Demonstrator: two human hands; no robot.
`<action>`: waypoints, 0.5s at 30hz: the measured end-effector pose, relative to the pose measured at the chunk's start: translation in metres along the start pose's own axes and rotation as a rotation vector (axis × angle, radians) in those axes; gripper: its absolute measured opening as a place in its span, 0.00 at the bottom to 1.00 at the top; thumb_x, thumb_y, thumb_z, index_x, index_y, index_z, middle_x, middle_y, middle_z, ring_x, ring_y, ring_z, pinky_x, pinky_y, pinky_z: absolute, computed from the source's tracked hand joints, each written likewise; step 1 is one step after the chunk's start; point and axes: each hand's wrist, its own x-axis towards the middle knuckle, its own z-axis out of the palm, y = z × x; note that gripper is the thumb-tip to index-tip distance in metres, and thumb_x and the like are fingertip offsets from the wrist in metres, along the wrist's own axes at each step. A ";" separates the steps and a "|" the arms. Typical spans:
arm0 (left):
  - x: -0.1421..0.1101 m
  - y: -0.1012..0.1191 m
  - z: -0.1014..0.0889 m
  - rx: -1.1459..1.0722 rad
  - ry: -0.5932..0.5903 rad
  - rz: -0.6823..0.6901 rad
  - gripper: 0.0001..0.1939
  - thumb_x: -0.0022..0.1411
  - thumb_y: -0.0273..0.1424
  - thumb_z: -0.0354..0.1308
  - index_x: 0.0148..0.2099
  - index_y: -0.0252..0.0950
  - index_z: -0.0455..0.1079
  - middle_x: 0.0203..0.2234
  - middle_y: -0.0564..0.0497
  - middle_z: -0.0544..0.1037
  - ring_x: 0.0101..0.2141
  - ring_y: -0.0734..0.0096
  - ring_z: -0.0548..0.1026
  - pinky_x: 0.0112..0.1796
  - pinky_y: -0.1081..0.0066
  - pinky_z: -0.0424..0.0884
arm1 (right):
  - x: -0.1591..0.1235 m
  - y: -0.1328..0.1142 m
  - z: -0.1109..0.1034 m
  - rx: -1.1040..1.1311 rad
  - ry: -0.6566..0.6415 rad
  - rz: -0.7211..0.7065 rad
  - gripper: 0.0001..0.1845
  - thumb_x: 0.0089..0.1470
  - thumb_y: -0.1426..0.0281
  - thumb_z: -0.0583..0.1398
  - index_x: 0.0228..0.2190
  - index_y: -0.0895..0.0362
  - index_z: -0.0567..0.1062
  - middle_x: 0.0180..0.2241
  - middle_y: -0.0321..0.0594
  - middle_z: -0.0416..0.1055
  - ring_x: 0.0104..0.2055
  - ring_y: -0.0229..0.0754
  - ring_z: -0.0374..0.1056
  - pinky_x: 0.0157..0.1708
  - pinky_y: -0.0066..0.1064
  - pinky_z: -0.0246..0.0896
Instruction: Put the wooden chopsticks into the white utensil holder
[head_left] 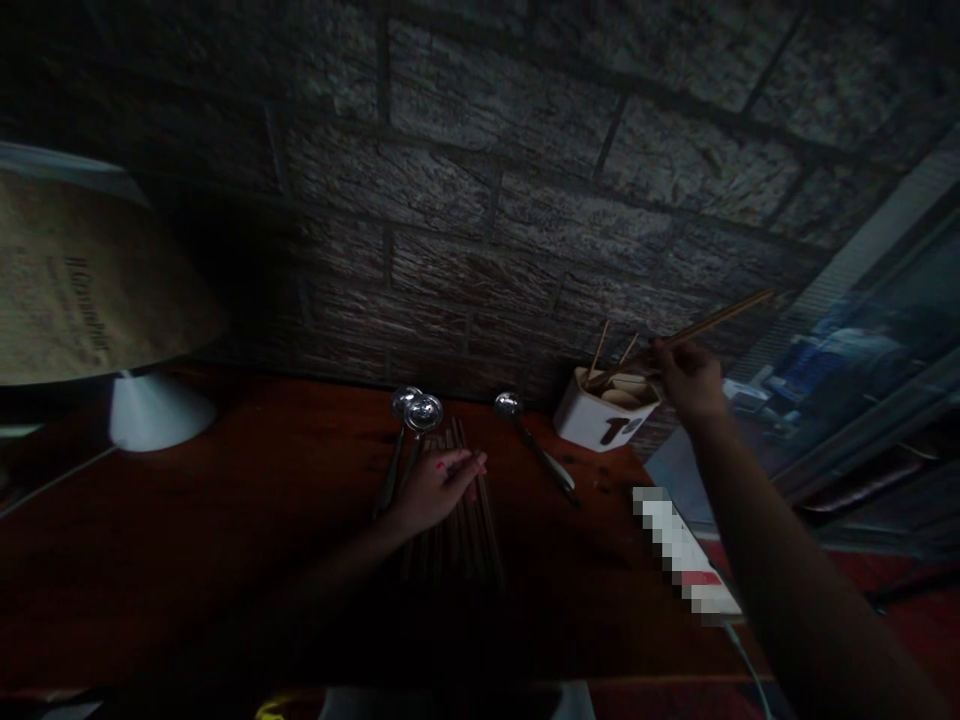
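Left hand (439, 488) half-curled over table chopsticks (475, 540); can't tell if gripping. Sticks lie parallel, presumably to stay sorted from the three spoons (424, 412) flanking them. Beyond, right hand (688, 378) pinches held chopsticks (724, 317) aslant over white holder (589, 425), likely clearing its rim.

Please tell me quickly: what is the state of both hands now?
Left hand: loosely open, over chopsticks on the table.
Right hand: closed, holding other chopsticks at the holder.
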 end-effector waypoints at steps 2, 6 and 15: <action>0.002 0.000 -0.002 0.009 0.016 0.012 0.21 0.64 0.48 0.50 0.34 0.36 0.73 0.17 0.54 0.74 0.22 0.70 0.72 0.25 0.74 0.65 | 0.006 0.005 0.009 -0.219 -0.090 0.036 0.19 0.54 0.54 0.59 0.29 0.57 0.75 0.29 0.45 0.77 0.25 0.43 0.73 0.23 0.32 0.68; 0.004 0.001 -0.006 0.026 0.054 0.025 0.21 0.65 0.47 0.49 0.34 0.36 0.74 0.18 0.54 0.75 0.23 0.70 0.74 0.27 0.74 0.66 | 0.003 0.011 0.025 -0.506 -0.232 0.066 0.14 0.57 0.62 0.58 0.34 0.60 0.78 0.32 0.48 0.79 0.31 0.45 0.75 0.28 0.30 0.66; 0.003 0.005 -0.007 0.049 0.071 0.028 0.21 0.64 0.47 0.50 0.33 0.37 0.74 0.17 0.54 0.74 0.22 0.70 0.73 0.26 0.74 0.64 | -0.015 0.011 0.049 -0.795 -0.370 0.034 0.16 0.58 0.62 0.58 0.41 0.59 0.80 0.36 0.52 0.79 0.42 0.54 0.75 0.37 0.33 0.64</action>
